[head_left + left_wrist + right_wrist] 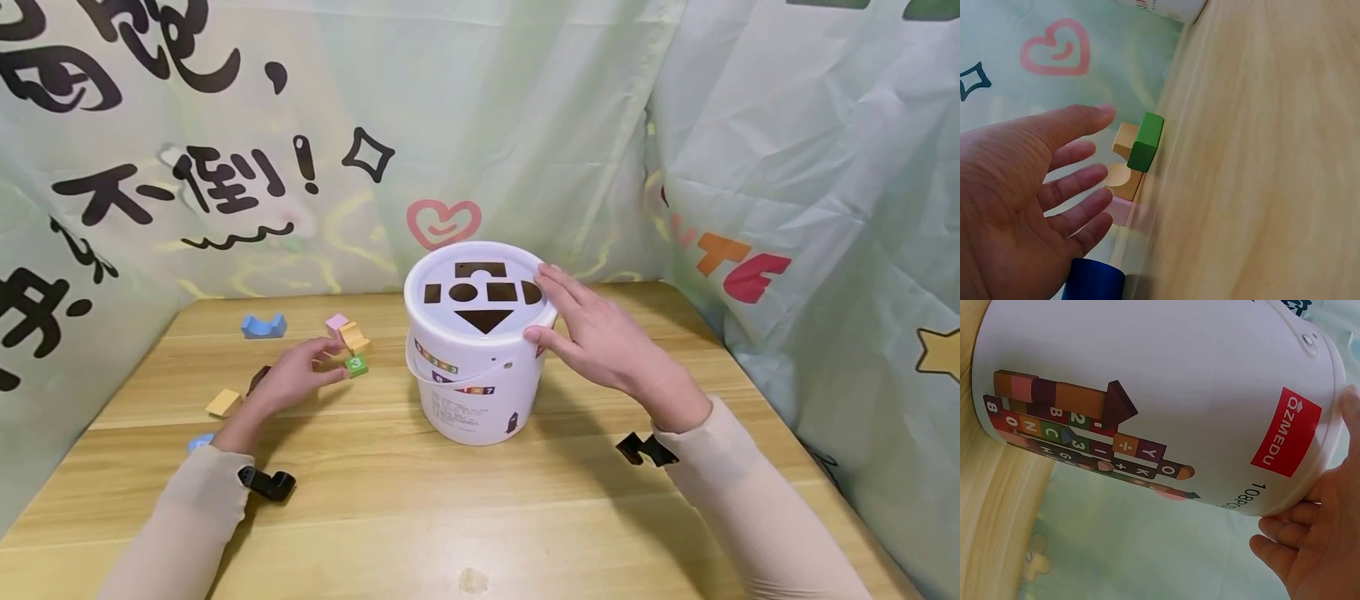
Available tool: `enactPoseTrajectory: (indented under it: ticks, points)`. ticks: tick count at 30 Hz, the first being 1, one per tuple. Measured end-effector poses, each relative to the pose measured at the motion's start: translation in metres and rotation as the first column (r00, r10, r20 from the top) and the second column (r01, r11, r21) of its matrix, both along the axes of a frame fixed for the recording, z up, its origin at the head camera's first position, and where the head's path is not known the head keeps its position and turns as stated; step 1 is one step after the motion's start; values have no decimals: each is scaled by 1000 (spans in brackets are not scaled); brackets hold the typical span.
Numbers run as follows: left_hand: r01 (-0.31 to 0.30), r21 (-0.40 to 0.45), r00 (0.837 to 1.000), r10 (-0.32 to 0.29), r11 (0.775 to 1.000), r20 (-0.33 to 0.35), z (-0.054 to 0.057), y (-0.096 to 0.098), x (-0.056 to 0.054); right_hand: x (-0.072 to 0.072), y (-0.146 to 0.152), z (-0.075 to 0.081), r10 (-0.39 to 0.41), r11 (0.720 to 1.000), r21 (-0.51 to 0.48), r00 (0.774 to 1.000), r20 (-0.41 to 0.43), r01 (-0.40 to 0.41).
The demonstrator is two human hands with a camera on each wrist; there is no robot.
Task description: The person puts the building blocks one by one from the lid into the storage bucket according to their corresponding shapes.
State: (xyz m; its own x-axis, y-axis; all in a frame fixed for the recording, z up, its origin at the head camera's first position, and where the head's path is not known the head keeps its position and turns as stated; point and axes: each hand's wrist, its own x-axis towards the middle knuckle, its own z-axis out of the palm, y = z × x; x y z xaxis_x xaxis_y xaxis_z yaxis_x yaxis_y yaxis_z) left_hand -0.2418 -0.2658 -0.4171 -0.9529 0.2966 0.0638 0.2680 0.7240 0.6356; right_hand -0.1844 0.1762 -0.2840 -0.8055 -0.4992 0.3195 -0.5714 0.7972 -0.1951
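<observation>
A white bucket point(480, 400) stands upright with its lid point(438, 317) on. The lid has several shaped holes, among them a triangle, a circle and an arch. My right hand point(600, 333) rests on the right side of the rim, fingers extended over the lid edge and thumb against the front. My left hand point(292, 375) reaches beside a green block point(356, 365) marked 3, thumb and fingers apart around nothing. Behind the green block lie an orange arch block point(352, 337) and a pink block point(336, 323).
A blue arch block point(264, 327) lies at the back left. Nearer me are a yellow block point(223, 403) and a blue piece point(200, 442) partly behind the left arm. A dark block point(258, 377) shows behind the left wrist. Printed cloth point(525, 125) hangs behind the table point(375, 517).
</observation>
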Motion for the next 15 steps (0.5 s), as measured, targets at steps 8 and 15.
enactPoseTrajectory:
  ticks: [8, 15]
  points:
    - [-15, -59, 1000, 16, 998, 13, 1, 8, -6, -1, 1, 0, 2, 1000, -7, 1000, -3, -2]
    - [-22, -105, 1000, 23, 994, 5, -3, 10, -9, 0, 0, -2, 5, 1000, -8, 1000, -7, -5]
